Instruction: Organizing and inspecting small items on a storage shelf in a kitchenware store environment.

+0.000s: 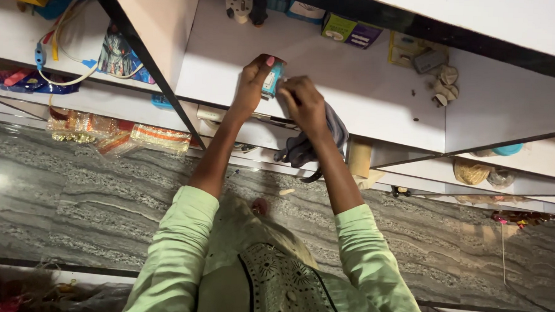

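Note:
My left hand (252,83) grips a small blue box (273,79) over the white shelf (367,91), thumb on top. My right hand (305,104) is closed around a dark grey cloth (309,145) and presses it against the side of the box. The cloth hangs down below my wrist past the shelf's front edge. Both arms wear light green sleeves.
At the back of the shelf lie a white plug (238,4), a green and purple box (351,31) and crumpled bits (444,85). The left compartment holds cables (57,46). Packets with orange trim (160,137) lie on a lower shelf. Below runs a grey veined stone floor (69,203).

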